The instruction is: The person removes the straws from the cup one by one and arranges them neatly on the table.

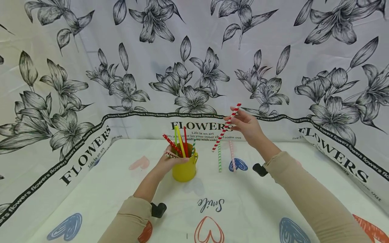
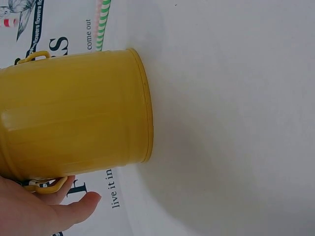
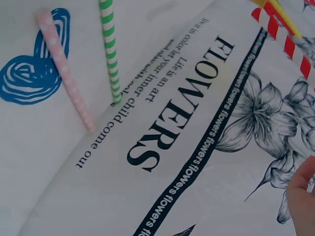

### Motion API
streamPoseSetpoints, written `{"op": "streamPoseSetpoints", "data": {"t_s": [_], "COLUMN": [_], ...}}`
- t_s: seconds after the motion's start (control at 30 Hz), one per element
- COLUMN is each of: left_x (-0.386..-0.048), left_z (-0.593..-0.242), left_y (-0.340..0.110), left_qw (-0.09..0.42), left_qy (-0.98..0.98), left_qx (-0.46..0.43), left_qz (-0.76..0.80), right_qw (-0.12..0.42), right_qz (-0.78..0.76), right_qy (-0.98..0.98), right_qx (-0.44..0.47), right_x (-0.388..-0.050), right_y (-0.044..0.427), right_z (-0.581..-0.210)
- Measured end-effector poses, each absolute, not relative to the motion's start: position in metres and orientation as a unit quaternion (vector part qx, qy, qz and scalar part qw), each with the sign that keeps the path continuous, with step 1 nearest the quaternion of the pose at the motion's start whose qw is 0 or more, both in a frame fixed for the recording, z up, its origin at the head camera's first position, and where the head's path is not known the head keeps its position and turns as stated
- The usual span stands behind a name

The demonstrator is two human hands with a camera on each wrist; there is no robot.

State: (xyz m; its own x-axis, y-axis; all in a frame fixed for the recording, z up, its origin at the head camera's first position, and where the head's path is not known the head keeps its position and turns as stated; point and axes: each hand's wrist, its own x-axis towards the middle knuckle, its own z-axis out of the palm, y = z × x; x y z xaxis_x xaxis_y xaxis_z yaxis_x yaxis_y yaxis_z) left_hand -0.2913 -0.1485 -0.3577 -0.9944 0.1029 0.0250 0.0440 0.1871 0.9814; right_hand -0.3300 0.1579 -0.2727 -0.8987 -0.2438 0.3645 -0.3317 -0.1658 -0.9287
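Observation:
A yellow bucket (image 1: 183, 172) stands on the white cloth, with several colourful straws (image 1: 181, 142) leaning in it. My left hand (image 1: 166, 164) grips the bucket's left side near the rim, thumb across the front. The left wrist view has the bucket's wall (image 2: 74, 113) up close, with the left hand (image 2: 34, 214) beside its handle loop. To the right and higher, my right hand (image 1: 248, 129) pinches a red-and-white striped straw (image 1: 226, 127), held tilted in the air. Part of that straw (image 3: 290, 49) and a bit of the right hand (image 3: 302, 196) show in the right wrist view.
Right of the bucket, a green-and-white striped straw (image 1: 220, 162) and a pink straw with white dots (image 1: 232, 158) lie on the cloth (image 1: 243, 209). A flower-printed sheet (image 1: 194, 50) rises behind and at both sides.

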Motion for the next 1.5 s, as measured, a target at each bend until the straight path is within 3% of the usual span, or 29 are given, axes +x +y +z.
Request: {"op": "streamPoseSetpoints", "data": {"t_s": [0.33, 0.5, 1.5], "left_x": [-0.289, -0.289, -0.29], "left_z": [-0.356, -0.356, -0.357], "left_y": [-0.148, -0.148, -0.148], "left_qw": [0.026, 0.026, 0.037], "left_qy": [0.773, 0.771, 0.786], "left_qx": [0.037, 0.036, 0.01], "left_qz": [0.632, 0.636, 0.617], "right_qw": [0.104, 0.113, -0.033], "right_qz": [0.69, 0.658, 0.462], "right_qy": [-0.688, -0.719, -0.864], "right_qx": [0.202, 0.191, 0.198], "right_x": [-0.333, -0.333, -0.364], "right_y": [0.18, 0.19, 0.235], "right_z": [-0.286, -0.291, -0.349]}}
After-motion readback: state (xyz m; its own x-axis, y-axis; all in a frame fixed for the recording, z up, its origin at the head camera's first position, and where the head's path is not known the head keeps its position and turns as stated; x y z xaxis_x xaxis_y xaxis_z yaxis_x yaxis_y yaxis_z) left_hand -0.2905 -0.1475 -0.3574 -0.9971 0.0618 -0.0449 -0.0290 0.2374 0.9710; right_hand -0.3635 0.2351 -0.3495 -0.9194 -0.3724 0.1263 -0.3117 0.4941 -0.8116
